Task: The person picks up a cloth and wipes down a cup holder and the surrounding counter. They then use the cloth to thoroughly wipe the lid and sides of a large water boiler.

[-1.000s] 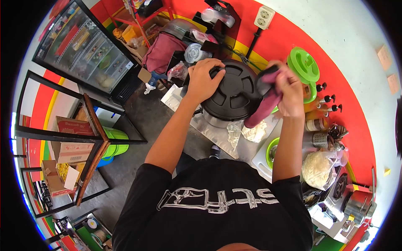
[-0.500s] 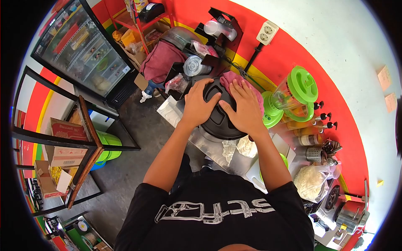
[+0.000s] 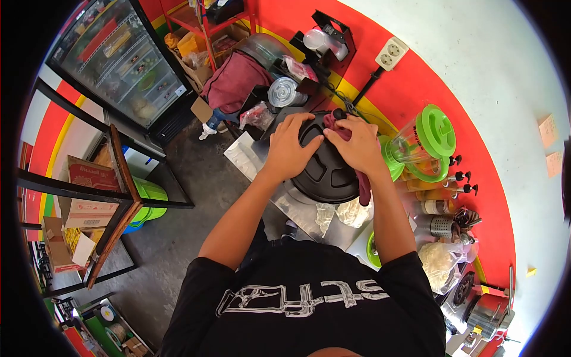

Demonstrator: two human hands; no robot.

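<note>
A round black lid [image 3: 324, 178] with moulded recesses sits in front of me on the metal counter [image 3: 297, 209]. My left hand [image 3: 288, 149] rests on the lid's left part, thumb spread toward the middle and fingers reaching over the far side. At the far right edge of the lid, my right hand [image 3: 358, 146] has its fingers bent around a dark pink cloth [image 3: 364, 189]. The cloth hangs down along the lid's right side. A small black knob [image 3: 339, 113] shows just beyond my right fingertips. Both thumbs nearly meet over the lid.
Right of the lid stands a green blender [image 3: 425, 143], with pump bottles [image 3: 443, 185] beside it. Clear plastic cups [image 3: 284, 93] lie beyond my left hand. A plastic bag [image 3: 437, 262] is at the right. A glass-door fridge [image 3: 122, 65] stands far left, near a shelf with boxes [image 3: 92, 208].
My right hand has gone from lying flat on the cloth to bending its fingers around it. The cloth is bunched and now hangs along the lid's right edge. My left hand stays on the lid.
</note>
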